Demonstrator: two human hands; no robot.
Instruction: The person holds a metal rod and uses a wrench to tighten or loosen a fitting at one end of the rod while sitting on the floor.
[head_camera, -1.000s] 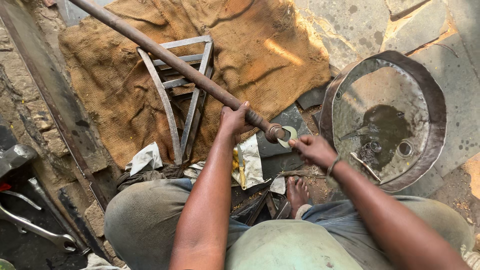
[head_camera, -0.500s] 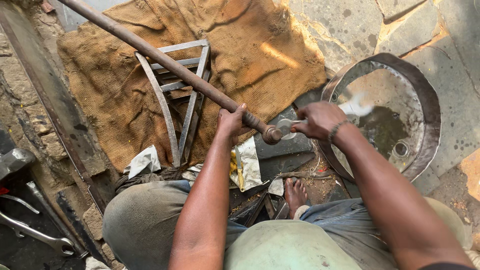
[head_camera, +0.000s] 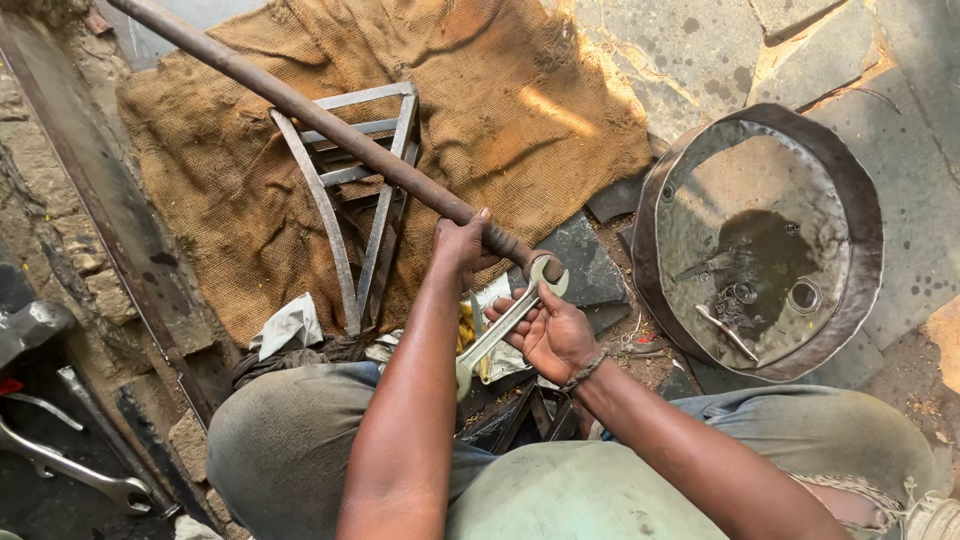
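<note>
Head view: the left hand (head_camera: 462, 243) sits just left of centre, fingers wrapped tight around a long rusty steel rod (head_camera: 320, 125) that runs from the upper left corner down to the middle of the frame. The grip is near the rod's lower end, which stops just right of the hand. The right hand (head_camera: 550, 335), slightly below and to the right, is partly closed around a silver open-end wrench (head_camera: 505, 327), palm turned up, fingers curled under the shaft. The wrench slants from lower left to upper right, and its upper open end (head_camera: 547, 272) meets the tip of the rod, just beside the left hand.

Beneath the rod, in the upper middle, a welded metal frame (head_camera: 350, 190) lies on brown burlap sacking (head_camera: 480, 110). At the right edge stands a round dented metal pan (head_camera: 760, 240) holding dark liquid and small parts. In the lower left corner another wrench (head_camera: 60, 465) lies on dark ground.
</note>
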